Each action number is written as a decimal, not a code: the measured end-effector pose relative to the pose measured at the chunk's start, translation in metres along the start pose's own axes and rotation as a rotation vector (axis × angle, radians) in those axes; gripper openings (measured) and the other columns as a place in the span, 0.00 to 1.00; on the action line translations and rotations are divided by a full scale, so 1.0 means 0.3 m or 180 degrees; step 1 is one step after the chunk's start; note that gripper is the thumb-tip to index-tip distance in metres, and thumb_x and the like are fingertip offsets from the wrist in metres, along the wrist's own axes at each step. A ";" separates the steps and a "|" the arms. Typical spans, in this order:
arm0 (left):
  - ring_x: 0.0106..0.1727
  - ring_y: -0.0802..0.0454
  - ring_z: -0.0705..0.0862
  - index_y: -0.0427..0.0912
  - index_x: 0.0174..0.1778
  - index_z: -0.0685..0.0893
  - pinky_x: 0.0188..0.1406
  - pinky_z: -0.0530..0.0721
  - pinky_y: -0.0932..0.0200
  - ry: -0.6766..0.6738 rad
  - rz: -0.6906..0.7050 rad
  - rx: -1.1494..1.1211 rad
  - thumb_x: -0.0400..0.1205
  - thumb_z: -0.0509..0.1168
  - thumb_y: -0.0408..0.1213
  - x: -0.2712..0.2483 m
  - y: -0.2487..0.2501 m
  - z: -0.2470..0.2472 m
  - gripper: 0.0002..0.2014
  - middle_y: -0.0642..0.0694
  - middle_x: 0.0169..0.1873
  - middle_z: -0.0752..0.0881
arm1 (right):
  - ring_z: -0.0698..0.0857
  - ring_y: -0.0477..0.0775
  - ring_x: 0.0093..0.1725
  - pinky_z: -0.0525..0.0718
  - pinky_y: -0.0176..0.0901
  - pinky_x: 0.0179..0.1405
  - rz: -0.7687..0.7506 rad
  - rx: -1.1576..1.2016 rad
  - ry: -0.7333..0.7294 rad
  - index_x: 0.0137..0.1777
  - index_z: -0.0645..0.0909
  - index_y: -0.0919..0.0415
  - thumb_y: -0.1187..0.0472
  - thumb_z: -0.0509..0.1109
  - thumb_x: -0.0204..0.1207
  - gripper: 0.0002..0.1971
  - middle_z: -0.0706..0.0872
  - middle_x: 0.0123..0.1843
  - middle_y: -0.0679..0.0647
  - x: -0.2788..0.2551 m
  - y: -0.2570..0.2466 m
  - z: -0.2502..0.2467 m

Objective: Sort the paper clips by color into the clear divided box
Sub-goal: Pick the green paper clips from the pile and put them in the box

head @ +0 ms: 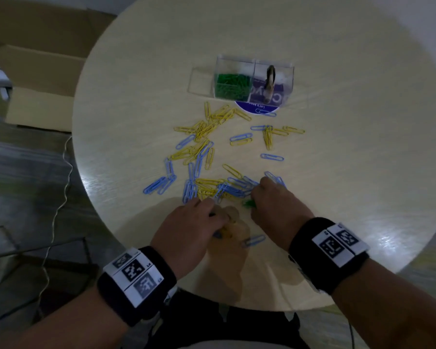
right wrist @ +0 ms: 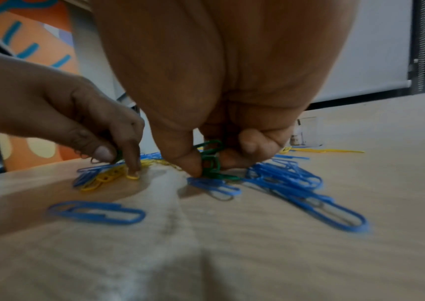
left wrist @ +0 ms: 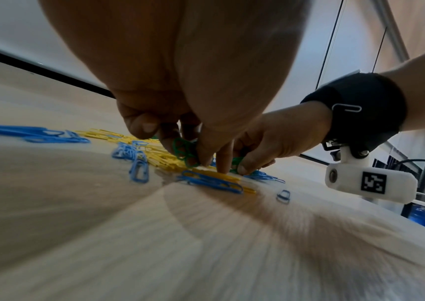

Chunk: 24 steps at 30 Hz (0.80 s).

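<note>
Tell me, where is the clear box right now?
In the head view the clear box stands at the table's far side, beyond the loose yellow clips, partly on a purple disc.

Round pale wood table (head: pixel 337 172); cardboard box (head: pixel 43 79) on floor beside; white cable (head: pixel 58 197) hanging.

Blue and yellow paper clips (head: pixel 207 157) lie scattered before the clear divided box (head: pixel 253 80), whose left compartment holds green clips (head: pixel 232 87).

The clear divided box (head: pixel 253 80) hides part of a purple disc (head: pixel 257 108) beneath it.
</note>
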<state>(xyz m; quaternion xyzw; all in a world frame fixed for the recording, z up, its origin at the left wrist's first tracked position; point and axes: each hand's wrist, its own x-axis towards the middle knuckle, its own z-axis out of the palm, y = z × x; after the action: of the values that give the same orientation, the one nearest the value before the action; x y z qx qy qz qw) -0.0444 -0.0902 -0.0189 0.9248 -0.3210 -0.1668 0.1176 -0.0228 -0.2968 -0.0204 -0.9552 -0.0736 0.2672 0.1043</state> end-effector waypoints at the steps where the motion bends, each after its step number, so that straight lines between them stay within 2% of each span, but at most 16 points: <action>1: 0.45 0.42 0.78 0.53 0.60 0.81 0.32 0.81 0.47 -0.0014 -0.0034 -0.0040 0.70 0.67 0.30 0.000 0.000 -0.002 0.23 0.47 0.46 0.77 | 0.79 0.68 0.54 0.80 0.59 0.49 -0.0057 -0.0086 -0.0070 0.50 0.77 0.66 0.64 0.60 0.73 0.09 0.75 0.55 0.64 0.003 -0.001 0.008; 3: 0.46 0.43 0.79 0.55 0.62 0.80 0.32 0.81 0.48 -0.0024 -0.0115 -0.0114 0.70 0.69 0.30 -0.001 0.000 -0.012 0.25 0.48 0.46 0.77 | 0.79 0.69 0.55 0.80 0.59 0.47 -0.0096 -0.0156 -0.0228 0.52 0.76 0.66 0.63 0.51 0.74 0.14 0.75 0.54 0.64 0.006 -0.002 0.017; 4: 0.47 0.44 0.79 0.56 0.63 0.80 0.32 0.81 0.48 -0.0028 -0.0173 -0.0149 0.70 0.69 0.30 -0.002 0.000 -0.018 0.26 0.49 0.46 0.76 | 0.79 0.68 0.55 0.80 0.58 0.47 -0.0022 -0.0017 -0.0227 0.53 0.76 0.66 0.62 0.50 0.75 0.15 0.75 0.54 0.63 0.003 -0.002 0.008; 7: 0.48 0.44 0.79 0.57 0.64 0.80 0.38 0.81 0.46 0.0076 -0.0404 -0.0320 0.73 0.67 0.29 -0.003 -0.014 -0.038 0.26 0.50 0.46 0.74 | 0.80 0.66 0.56 0.76 0.53 0.49 -0.0024 0.0394 -0.0020 0.53 0.76 0.64 0.61 0.62 0.76 0.09 0.78 0.55 0.64 -0.003 0.031 -0.052; 9: 0.48 0.45 0.79 0.57 0.65 0.80 0.42 0.82 0.46 0.0349 -0.0517 -0.0636 0.78 0.63 0.29 0.000 -0.028 -0.057 0.23 0.50 0.47 0.75 | 0.82 0.66 0.52 0.74 0.50 0.46 -0.0096 0.0780 0.0162 0.47 0.79 0.64 0.59 0.67 0.73 0.08 0.83 0.49 0.65 -0.006 0.075 -0.111; 12: 0.44 0.50 0.81 0.56 0.64 0.83 0.46 0.81 0.48 0.0871 -0.0758 -0.1296 0.83 0.61 0.28 0.044 -0.049 -0.097 0.20 0.51 0.46 0.77 | 0.82 0.62 0.43 0.66 0.47 0.36 0.0085 0.1139 0.0421 0.41 0.81 0.61 0.60 0.70 0.73 0.04 0.85 0.40 0.62 0.012 0.160 -0.199; 16: 0.42 0.52 0.81 0.60 0.61 0.82 0.48 0.80 0.52 0.1222 -0.1108 -0.1846 0.84 0.64 0.34 0.179 -0.108 -0.179 0.16 0.51 0.45 0.80 | 0.76 0.56 0.37 0.61 0.41 0.34 0.0212 0.1219 0.0558 0.37 0.77 0.54 0.59 0.70 0.74 0.06 0.79 0.33 0.53 0.083 0.220 -0.319; 20: 0.44 0.52 0.82 0.58 0.66 0.77 0.43 0.75 0.59 0.1207 -0.1338 -0.1955 0.84 0.66 0.39 0.388 -0.193 -0.289 0.16 0.51 0.43 0.82 | 0.81 0.64 0.41 0.67 0.45 0.35 0.0256 0.0986 0.0761 0.39 0.82 0.64 0.57 0.70 0.74 0.09 0.85 0.39 0.63 0.205 0.222 -0.453; 22: 0.45 0.52 0.82 0.54 0.63 0.80 0.43 0.73 0.63 0.1303 -0.1375 -0.1788 0.83 0.67 0.40 0.498 -0.228 -0.338 0.12 0.51 0.43 0.82 | 0.79 0.64 0.39 0.65 0.47 0.34 0.0236 0.0934 0.0903 0.37 0.82 0.68 0.56 0.69 0.75 0.14 0.84 0.38 0.66 0.275 0.193 -0.527; 24: 0.43 0.54 0.81 0.49 0.58 0.84 0.41 0.70 0.71 0.1528 -0.1324 -0.1668 0.82 0.68 0.40 0.604 -0.252 -0.383 0.09 0.52 0.42 0.83 | 0.77 0.63 0.36 0.63 0.48 0.32 0.0273 0.0882 0.0910 0.36 0.83 0.70 0.55 0.68 0.76 0.16 0.83 0.35 0.66 0.355 0.162 -0.588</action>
<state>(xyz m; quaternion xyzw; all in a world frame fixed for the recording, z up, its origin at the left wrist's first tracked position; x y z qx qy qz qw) 0.1754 -0.1344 0.0197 0.9214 -0.0373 -0.0425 0.3846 0.1644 -0.3512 0.0626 -0.9621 0.0202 0.1406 0.2327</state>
